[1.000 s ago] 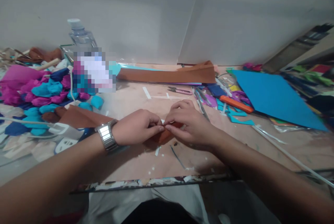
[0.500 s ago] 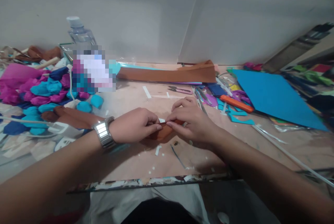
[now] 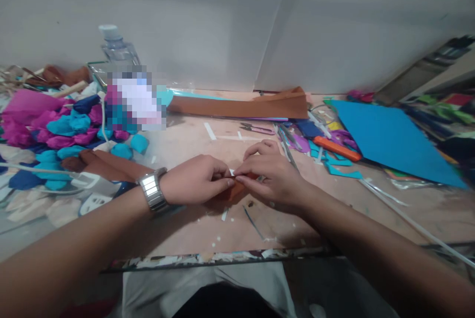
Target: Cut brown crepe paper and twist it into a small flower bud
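Observation:
Between my two hands, just above the table, is a piece of brown paper (image 3: pixel 233 191), mostly covered by my fingers. My left hand (image 3: pixel 198 178), with a metal watch (image 3: pixel 153 189) on its wrist, pinches the paper's upper edge between thumb and forefinger. Right beside it, my right hand (image 3: pixel 272 174) pinches the same edge, its fingertips almost meeting those of the left. A small white bit shows at the edge between the fingertips; I cannot tell if it belongs to the paper. Thread snips (image 3: pixel 258 129) lie behind my hands.
Pink and blue crumpled paper pieces (image 3: pixel 69 124) and a white charger (image 3: pixel 89 182) are heaped at left. A bottle (image 3: pixel 119 53) stands behind them. Along the wall lies a long brown strip (image 3: pixel 237 107). An orange cutter (image 3: pixel 337 149) and a blue sheet (image 3: pixel 393 142) are at right.
My left hand has shifted slightly right, closer to my right fingertips. Less of the brown paper shows below the hands. The whole view has moved a little.

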Demonstrator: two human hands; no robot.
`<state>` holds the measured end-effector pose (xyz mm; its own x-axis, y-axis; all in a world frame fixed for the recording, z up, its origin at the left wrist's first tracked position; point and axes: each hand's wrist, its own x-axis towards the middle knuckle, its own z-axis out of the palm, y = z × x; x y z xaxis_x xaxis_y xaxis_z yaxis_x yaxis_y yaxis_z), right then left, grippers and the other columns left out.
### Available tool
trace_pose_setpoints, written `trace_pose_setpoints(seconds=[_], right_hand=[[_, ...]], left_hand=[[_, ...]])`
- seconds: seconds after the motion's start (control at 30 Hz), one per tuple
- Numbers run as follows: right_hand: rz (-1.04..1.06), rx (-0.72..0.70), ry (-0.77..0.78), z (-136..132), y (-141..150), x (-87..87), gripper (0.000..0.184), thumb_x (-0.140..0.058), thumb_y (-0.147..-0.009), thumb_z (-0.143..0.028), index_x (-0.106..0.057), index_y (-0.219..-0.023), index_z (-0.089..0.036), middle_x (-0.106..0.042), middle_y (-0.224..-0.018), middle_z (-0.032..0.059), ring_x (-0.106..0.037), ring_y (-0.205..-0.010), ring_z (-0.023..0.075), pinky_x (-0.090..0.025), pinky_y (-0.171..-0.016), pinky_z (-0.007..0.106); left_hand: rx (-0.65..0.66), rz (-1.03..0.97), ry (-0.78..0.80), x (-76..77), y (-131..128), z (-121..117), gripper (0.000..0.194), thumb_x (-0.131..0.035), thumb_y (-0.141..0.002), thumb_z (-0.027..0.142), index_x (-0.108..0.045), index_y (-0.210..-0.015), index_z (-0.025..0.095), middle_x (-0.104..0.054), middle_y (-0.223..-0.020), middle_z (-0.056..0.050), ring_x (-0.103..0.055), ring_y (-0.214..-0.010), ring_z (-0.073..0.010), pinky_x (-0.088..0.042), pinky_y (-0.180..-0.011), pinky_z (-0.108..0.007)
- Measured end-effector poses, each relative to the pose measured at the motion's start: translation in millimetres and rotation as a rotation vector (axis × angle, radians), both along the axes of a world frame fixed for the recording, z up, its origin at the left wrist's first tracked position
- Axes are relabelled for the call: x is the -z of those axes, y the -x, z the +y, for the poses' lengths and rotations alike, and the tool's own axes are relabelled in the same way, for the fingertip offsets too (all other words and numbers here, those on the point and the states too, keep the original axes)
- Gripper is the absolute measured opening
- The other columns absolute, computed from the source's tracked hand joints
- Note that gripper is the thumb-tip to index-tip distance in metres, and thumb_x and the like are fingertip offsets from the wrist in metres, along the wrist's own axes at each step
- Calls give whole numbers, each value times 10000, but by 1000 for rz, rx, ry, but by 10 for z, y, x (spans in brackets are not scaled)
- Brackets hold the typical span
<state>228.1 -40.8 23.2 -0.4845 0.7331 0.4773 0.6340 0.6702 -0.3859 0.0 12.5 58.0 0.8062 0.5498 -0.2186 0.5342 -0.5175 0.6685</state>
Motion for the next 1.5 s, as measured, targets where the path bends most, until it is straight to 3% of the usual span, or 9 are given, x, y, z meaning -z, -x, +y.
trace_pose_setpoints(seconds=[0.17,0.47,0.7,1.0,1.27,1.5], right_hand=[[1,-6,6,-4,6,-7,61,-712,-961,-236,-767,-972,-257,-750,-841,2,-607,-1006,232,-331,-1030,474],[5,-24,-28,-13,9,-8,77,-683,-973,-219,-748,-984,-258,-752,-852,-11,-616,-977,213,-310,-1032,478],[-6,-35,-90,-20,-8,-12,146,-673,-958,-173,-759,-1016,-276,-750,-875,-13,-623,-956,206,-330,-1005,475],[-7,-30,-80,-31,4,-16,90,-682,-967,-208,-752,-997,-256,-756,-865,-4,-626,-976,218,-314,-1033,485],[-5,2,-57,-24,11,-13,69,-702,-956,-223,-764,-960,-253,-752,-854,1,-634,-993,223,-297,-1047,484],[-12,18,-77,-12,10,-22,68,-696,-974,-246,-762,-965,-259,-756,-857,-5,-646,-1006,220,-292,-1040,468]], left_hand=[[-9,-14,7,7,0,-4,321,-527,-997,342,-653,-763,161,-639,-655,5,-523,-582,-110,-353,-565,-231],[-35,-32,227,16,15,21,305,-500,-992,358,-656,-817,164,-706,-713,-13,-588,-581,-119,-395,-548,-216],[-75,-115,312,34,10,22,162,-508,-829,174,-664,-791,162,-676,-692,7,-551,-569,-105,-391,-546,-211],[-83,-143,329,16,17,0,393,-543,-980,456,-651,-755,152,-612,-627,10,-458,-520,-87,-340,-510,-209],[-81,-157,263,35,23,8,404,-535,-1003,454,-658,-762,154,-614,-647,20,-478,-563,-86,-351,-534,-200],[-110,-206,310,3,-10,-5,319,-572,-982,369,-689,-784,148,-649,-666,22,-481,-547,-76,-357,-543,-203]])
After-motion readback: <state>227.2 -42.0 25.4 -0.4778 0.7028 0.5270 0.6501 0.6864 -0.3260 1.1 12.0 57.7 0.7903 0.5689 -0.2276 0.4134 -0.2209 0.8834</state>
